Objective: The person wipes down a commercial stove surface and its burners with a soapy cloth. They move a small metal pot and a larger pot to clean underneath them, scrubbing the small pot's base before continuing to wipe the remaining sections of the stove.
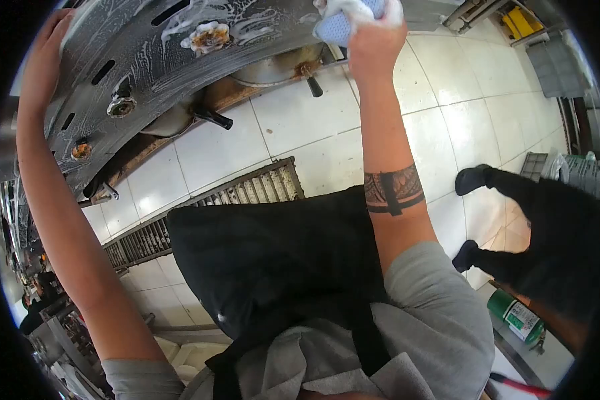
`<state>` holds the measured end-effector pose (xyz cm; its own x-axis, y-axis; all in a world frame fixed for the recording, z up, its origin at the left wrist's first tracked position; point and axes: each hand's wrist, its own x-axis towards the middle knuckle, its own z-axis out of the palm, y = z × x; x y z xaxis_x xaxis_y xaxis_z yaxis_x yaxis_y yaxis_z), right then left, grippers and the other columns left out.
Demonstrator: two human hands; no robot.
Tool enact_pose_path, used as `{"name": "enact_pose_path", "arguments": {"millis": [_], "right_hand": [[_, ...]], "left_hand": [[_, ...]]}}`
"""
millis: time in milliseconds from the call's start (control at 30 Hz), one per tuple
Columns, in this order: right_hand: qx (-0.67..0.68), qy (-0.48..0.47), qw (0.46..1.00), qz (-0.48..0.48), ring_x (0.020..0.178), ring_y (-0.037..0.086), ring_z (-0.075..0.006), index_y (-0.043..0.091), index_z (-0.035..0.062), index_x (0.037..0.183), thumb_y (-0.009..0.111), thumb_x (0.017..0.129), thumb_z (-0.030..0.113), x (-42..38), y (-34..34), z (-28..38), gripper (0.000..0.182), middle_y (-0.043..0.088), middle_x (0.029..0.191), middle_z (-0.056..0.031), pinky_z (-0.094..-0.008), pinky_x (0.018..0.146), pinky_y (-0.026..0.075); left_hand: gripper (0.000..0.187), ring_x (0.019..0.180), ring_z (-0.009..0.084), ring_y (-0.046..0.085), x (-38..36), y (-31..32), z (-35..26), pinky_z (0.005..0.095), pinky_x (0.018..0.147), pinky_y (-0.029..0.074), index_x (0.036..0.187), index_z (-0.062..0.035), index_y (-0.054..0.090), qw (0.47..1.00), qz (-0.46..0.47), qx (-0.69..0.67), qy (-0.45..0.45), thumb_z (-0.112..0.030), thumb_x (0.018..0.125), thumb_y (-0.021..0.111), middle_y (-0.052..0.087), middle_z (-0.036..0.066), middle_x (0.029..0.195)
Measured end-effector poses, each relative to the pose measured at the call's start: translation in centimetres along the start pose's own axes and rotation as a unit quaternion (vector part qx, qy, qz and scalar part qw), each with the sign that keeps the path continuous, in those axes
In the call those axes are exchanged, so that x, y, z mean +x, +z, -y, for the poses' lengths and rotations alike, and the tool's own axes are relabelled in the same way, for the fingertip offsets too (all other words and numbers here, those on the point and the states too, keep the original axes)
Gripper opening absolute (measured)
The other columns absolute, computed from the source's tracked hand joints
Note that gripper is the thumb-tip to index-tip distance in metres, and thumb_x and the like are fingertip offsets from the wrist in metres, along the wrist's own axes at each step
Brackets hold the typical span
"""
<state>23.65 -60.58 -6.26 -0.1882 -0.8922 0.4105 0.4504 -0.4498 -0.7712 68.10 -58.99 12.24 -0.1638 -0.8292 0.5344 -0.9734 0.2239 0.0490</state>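
Note:
A soapy steel panel (143,77) with slots and rusty fittings stretches across the top of the view; it looks like the front of a stove. White suds (210,37) cover one of its fittings. At the panel's right end, my right hand (378,41) is closed around a foamy light-blue sponge (335,29) and presses it near the lower edge. My left hand (47,57) lies along the panel's left edge with its fingers stretched out; the fingertips are partly cut off by the dark rim of the view. Black-handled taps (213,118) stick out beneath the panel.
A metal floor drain grate (247,187) runs through the white tiles (313,150). On the right stands another person in dark clothes (567,233). A green canister (513,313) lies on a ledge at lower right. Metal parts (60,340) crowd the lower left.

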Motion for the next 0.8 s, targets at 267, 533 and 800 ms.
{"name": "enact_pose_path", "arguments": {"millis": [267,533,800], "right_hand": [[-0.228,-0.094,0.966,-0.077,0.092,0.066,-0.0163,0.065,-0.0016,0.106,0.075,0.086,0.012,-0.7,0.1,0.7,0.026,0.071,0.099,-0.0069,-0.0316,0.088,0.054],[-0.074,-0.009,0.996,-0.038,0.095,0.069,-0.0159,0.067,-0.0023,0.113,0.075,0.085,0.003,-1.5,1.2,1.2,0.029,0.074,0.101,-0.0107,-0.0311,0.089,0.055],[0.061,-0.023,0.997,-0.042,0.082,0.069,-0.0161,0.069,0.0016,0.108,0.073,0.089,-0.002,-1.4,1.2,-0.1,0.02,0.073,0.097,-0.0104,-0.0316,0.069,0.056]], "left_hand": [[0.037,0.117,0.023,0.06,-0.1,-0.9,-0.6,0.0312,0.106,0.039,0.13,-0.009,0.062,0.999,0.035,-0.024,0.019,-0.035,0.107,0.049,0.065,0.009,0.123],[0.04,0.106,0.047,0.059,-0.8,-1.6,-8.8,0.0498,0.099,0.044,0.101,0.0124,0.063,0.993,-0.017,-0.088,-0.077,-0.025,0.091,0.055,0.065,0.033,0.106],[0.041,0.121,0.0212,0.06,-0.4,-0.4,-1.0,0.0306,0.107,0.039,0.135,-0.0109,0.061,0.998,0.023,0.008,-0.051,-0.037,0.107,0.047,0.062,0.006,0.131]]}}
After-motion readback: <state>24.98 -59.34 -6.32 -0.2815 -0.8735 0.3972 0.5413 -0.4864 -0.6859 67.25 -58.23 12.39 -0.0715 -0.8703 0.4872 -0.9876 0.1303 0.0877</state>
